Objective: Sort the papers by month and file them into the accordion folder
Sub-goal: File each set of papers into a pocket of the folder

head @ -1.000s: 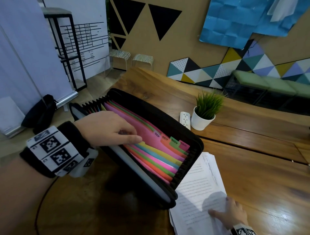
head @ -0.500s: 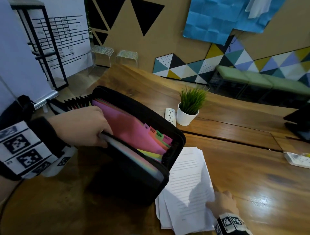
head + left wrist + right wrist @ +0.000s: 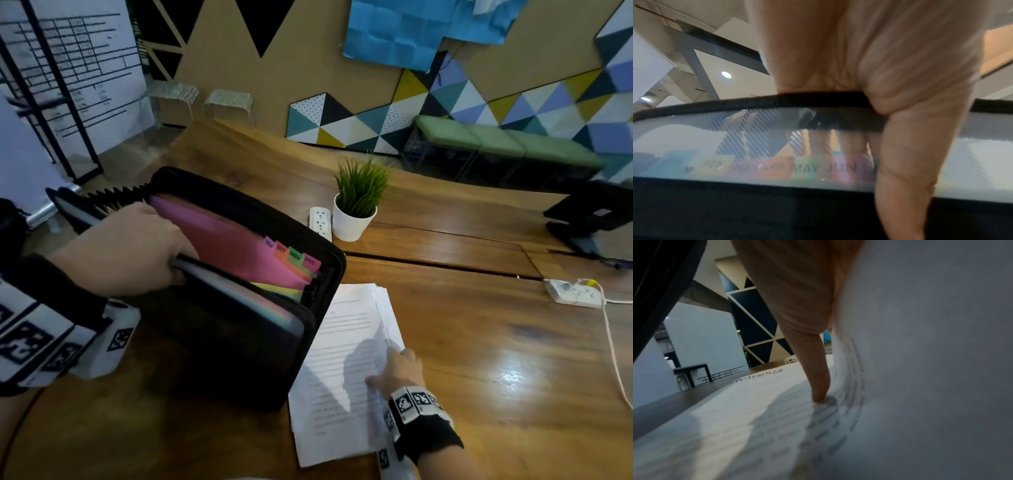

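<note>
Two hands, two jobs. Left hand (image 3: 126, 250) clamped over near wall of accordion folder (image 3: 239, 308), fingers hooked inside, thumb outside, holding pockets spread. Tabs SEP, OCT, NOV, DEC (image 3: 294, 255) standing up at far right end of opening; pink divider (image 3: 233, 246) leaning back to leave a gap on near side. Right hand (image 3: 397, 371) low on stack of papers (image 3: 346, 346), forefinger pressed to the page beneath, top sheet (image 3: 931, 353) curling up beside it; grip on that sheet impossible to confirm. Heading of the sheet beneath (image 3: 764, 374) looks like September. Stack touching folder's right end, long axis running away from body, roughly parallel to that end wall. So: up and left for any sheet, short hop over black rim, right hand nearer. Open tabletop (image 3: 496, 359) to the right for swing; potted plant (image 3: 356, 202) and power strip (image 3: 320, 222) beyond, well clear.
</note>
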`<action>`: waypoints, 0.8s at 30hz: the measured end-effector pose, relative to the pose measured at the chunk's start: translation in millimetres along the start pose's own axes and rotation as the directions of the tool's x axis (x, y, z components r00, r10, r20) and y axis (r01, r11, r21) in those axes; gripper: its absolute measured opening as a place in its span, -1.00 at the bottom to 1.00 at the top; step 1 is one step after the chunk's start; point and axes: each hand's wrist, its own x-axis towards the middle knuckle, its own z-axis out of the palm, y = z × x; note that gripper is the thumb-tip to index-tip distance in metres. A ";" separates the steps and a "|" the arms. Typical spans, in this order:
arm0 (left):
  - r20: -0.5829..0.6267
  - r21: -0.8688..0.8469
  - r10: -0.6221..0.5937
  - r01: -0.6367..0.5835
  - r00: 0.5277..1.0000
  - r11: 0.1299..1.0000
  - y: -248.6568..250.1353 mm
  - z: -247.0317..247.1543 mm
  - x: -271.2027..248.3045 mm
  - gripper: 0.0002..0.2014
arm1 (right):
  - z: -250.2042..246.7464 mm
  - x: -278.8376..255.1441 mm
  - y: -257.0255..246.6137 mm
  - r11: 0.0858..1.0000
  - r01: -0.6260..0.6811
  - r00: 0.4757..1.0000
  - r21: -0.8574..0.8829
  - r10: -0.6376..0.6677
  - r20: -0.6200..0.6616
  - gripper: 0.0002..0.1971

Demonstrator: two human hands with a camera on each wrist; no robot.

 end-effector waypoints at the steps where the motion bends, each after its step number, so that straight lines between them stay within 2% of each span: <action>1: -0.011 -0.006 -0.012 0.012 1.000 1.000 -0.1 1.1 0.5 -0.77 | -2.5 1.6 -2.2 1.000 -0.005 1.000 -0.029 0.005 -0.001 -0.37; 6: -0.038 -0.027 -0.037 0.036 0.999 0.999 2.9 2.5 0.8 -0.82 | -12.7 9.7 -4.1 0.997 -0.031 0.998 -0.076 0.035 0.046 -0.21; 17: -0.086 -0.112 -0.106 0.096 0.991 0.989 6.3 4.6 -7.3 -0.82 | -15.1 12.1 -4.2 0.998 -0.035 0.998 -0.046 0.037 0.047 -0.35; 24: -0.103 -0.133 -0.142 0.128 0.985 0.983 6.1 5.8 -8.9 -0.82 | -19.3 11.4 -6.8 0.994 -0.014 0.998 -0.107 0.020 0.053 -0.34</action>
